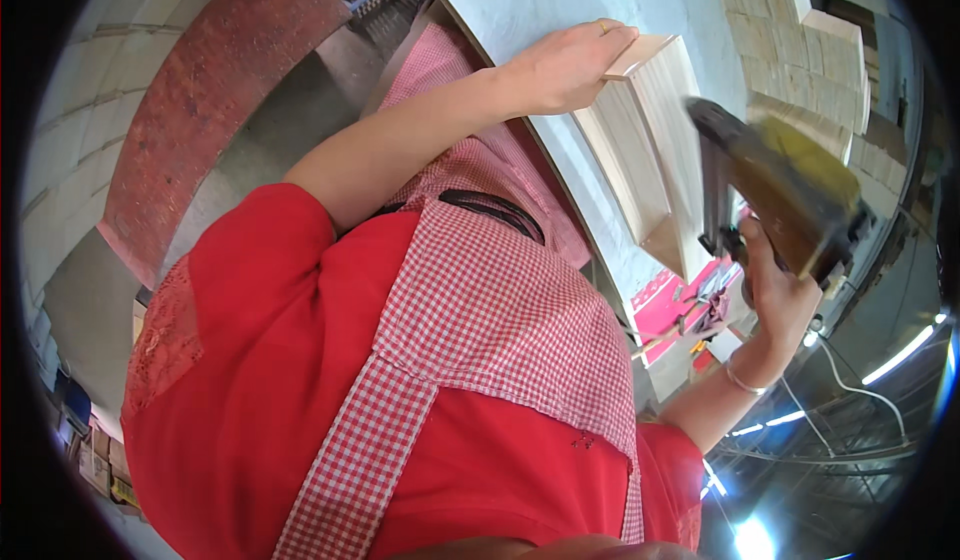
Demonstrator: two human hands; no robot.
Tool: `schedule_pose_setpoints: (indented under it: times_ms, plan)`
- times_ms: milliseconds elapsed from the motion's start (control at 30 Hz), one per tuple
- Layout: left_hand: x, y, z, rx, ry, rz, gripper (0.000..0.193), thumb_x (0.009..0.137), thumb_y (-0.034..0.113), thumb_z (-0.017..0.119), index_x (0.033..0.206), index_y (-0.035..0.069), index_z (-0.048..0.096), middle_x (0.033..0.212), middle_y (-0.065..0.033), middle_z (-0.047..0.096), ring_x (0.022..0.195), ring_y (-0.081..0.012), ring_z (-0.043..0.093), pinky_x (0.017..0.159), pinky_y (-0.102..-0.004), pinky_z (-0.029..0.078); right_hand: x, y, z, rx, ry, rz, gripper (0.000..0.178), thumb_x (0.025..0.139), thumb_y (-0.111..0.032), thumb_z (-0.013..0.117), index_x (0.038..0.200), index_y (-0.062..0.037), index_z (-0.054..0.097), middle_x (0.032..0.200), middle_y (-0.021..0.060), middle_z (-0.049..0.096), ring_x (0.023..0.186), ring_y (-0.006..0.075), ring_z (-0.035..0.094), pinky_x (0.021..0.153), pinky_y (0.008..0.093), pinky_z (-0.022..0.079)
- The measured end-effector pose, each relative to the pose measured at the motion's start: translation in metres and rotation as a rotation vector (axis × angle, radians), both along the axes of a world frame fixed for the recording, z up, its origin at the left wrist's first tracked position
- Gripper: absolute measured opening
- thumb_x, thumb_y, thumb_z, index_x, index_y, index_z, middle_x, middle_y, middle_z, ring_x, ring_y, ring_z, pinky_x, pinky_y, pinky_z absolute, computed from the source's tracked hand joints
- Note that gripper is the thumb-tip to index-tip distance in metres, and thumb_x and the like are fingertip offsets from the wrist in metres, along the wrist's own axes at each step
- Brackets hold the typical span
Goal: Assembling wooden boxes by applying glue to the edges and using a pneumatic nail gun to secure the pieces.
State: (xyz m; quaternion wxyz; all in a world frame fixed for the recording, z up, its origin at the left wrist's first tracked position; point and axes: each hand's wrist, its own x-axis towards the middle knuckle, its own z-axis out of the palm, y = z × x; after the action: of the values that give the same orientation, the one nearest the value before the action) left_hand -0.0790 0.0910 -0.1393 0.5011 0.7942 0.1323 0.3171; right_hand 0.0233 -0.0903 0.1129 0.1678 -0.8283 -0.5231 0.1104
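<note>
A small pale wooden box frame stands on the light blue-grey tabletop, its long side boards joined by short end pieces. My left hand grips its upper end, fingers curled over the end board. In my right hand is a nail gun with a dark body and a yellowish part, blurred by motion. The tool is held up just right of the frame, apart from it as far as I can see. Its handle is partly hidden by my fingers.
Stacks of pale wooden pieces line the far right of the table. A worn reddish board curves along the left, beside more stacked pale pieces. Something bright pink lies by the frame's lower end. A pale cable hangs at right.
</note>
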Motion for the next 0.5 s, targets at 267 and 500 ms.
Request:
schedule_pose_setpoints:
  times_ms: [267, 500]
  plan:
    - [-0.008, 0.037, 0.062, 0.134, 0.682, -0.211, 0.032, 0.084, 0.010, 0.054, 0.113, -0.004, 0.060, 0.098, -0.0241, 0.067, 0.095, -0.0420, 0.065, 0.082, -0.0488, 0.052, 0.027, -0.177, -0.030, 0.183, -0.084, -0.849, 0.032, 0.091, -0.023, 0.072, 0.109, 0.0009, 0.061, 0.069, 0.0023, 0.060, 0.057, 0.0080, 0.052, 0.051, 0.0252, 0.040]
    - [0.025, 0.062, 0.091, 0.173, 0.932, -0.291, 0.030, 0.080, 0.015, 0.052, 0.096, -0.007, 0.065, 0.092, -0.0264, 0.068, 0.082, -0.0399, 0.068, 0.073, -0.0471, 0.055, 0.031, -0.330, -0.144, 0.029, -0.376, -0.766, 0.053, 0.087, -0.018, 0.069, 0.133, 0.0019, 0.052, 0.093, 0.0167, 0.068, 0.083, 0.0275, 0.065, 0.076, 0.0370, 0.051]
